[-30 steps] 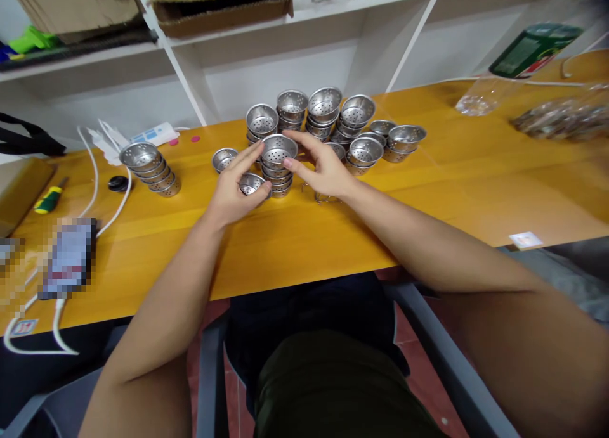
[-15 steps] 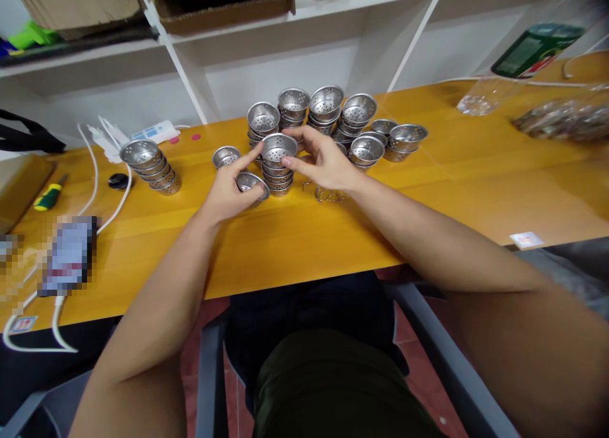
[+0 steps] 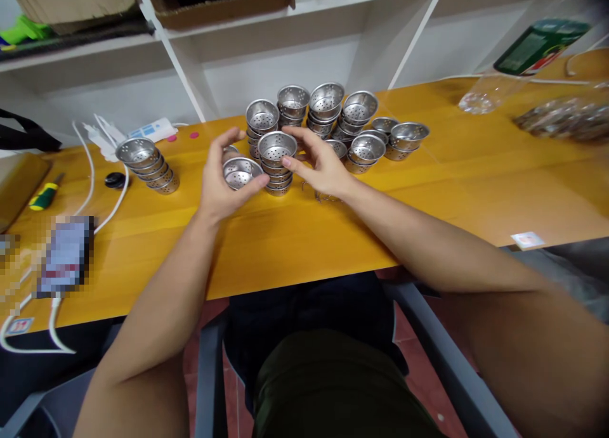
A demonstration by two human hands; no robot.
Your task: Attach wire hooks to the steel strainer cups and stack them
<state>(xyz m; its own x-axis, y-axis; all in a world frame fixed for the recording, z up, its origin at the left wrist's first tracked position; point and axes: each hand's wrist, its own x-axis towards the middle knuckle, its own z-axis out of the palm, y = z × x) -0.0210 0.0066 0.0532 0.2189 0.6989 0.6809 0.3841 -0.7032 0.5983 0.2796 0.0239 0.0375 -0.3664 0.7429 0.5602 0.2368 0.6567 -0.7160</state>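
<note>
Strainer cup (image 3: 239, 172) in left hand (image 3: 219, 187), right hand (image 3: 323, 165) at stack (image 3: 277, 162)

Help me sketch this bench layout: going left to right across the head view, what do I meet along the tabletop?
Screwdriver, black cap, leaning stack of strainer cups, left hand holding one strainer cup, upright stack, right hand, short cup stack, plastic bottle.

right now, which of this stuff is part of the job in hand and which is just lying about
In use: left hand holding one perforated metal cup; right hand touching the near cup stack; other cup stacks.
Lying about: screwdriver, white cable, plastic bottle, cardboard box.
</note>
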